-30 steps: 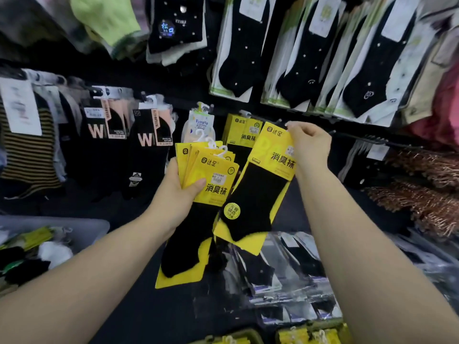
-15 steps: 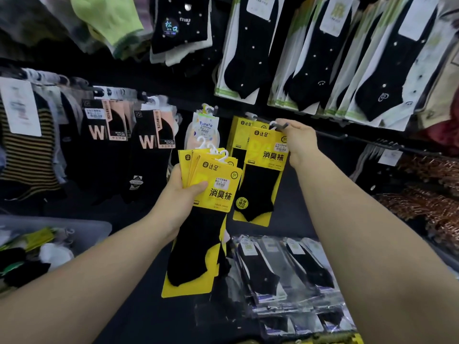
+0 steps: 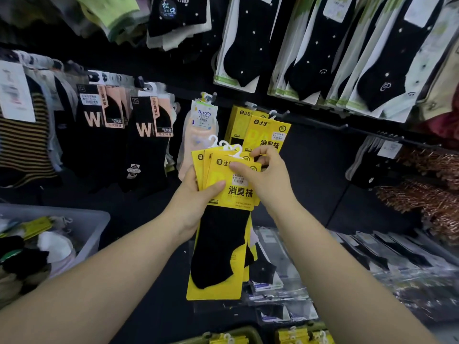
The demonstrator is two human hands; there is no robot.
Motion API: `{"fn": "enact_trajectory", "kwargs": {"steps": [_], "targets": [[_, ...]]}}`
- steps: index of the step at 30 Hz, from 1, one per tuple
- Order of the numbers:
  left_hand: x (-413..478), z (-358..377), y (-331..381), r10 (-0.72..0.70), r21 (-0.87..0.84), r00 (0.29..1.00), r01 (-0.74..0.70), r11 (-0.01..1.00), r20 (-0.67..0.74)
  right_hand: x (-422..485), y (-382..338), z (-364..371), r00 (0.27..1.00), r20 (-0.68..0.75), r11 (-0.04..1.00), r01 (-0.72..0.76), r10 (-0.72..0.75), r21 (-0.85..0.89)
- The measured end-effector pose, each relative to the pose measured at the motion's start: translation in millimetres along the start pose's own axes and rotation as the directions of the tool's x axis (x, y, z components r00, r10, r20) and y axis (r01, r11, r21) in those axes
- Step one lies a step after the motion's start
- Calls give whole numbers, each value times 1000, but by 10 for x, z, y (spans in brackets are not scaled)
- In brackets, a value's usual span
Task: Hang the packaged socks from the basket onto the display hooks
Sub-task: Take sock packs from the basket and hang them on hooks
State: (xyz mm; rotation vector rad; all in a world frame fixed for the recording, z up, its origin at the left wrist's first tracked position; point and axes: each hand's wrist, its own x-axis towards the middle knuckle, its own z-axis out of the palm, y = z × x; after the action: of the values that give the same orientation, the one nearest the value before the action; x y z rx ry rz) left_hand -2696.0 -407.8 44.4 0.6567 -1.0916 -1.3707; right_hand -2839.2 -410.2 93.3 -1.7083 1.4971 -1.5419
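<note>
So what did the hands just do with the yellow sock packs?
The right hand let go of the yellow pack it hung on the hook and dropped back to the stack, where it now pinches the top of the front pack. The left hand still grips the stack.

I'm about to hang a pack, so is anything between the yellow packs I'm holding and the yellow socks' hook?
Nothing visible. The hook lies just above the held packs, its tip free in front of the hung yellow packs; only open space lies between.
</note>
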Motion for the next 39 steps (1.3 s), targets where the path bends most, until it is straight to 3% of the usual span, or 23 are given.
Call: {"fn": "enact_trajectory", "kwargs": {"steps": [4,6,9,12,15,21,29,32,36,39], "targets": [[-7,-40,10,-63,-104,998,60,993,-25,28,-12,-138,991,125,991,-69,55,111],[0,-57,26,-32,-57,998,29,998,-48,57,-5,-206,988,144,990,-66,49,121],[20,-85,66,54,63,990,-46,997,-128,185,-14,-359,997,-24,969,-70,78,236],[53,-157,94,118,163,973,-86,983,-199,355,-56,-523,957,-238,929,-72,167,363],[62,-255,106,152,241,965,-98,966,-215,533,-100,-600,945,-293,932,-31,146,362],[85,-403,58,166,296,957,-92,951,-238,737,-152,-592,972,-227,954,18,53,300],[138,-470,44,156,293,968,-94,951,-198,1042,-113,-474,995,-75,979,-46,62,199],[137,-388,34,125,252,978,-80,964,-165,1184,-89,-387,972,-198,983,-97,127,155],[121,-237,45,69,158,986,-44,986,-155,1293,-33,-235,880,-423,974,-165,217,157],[119,-185,112,12,41,986,-5,999,-167,984,26,-110,825,-544,987,-147,155,59]]}}
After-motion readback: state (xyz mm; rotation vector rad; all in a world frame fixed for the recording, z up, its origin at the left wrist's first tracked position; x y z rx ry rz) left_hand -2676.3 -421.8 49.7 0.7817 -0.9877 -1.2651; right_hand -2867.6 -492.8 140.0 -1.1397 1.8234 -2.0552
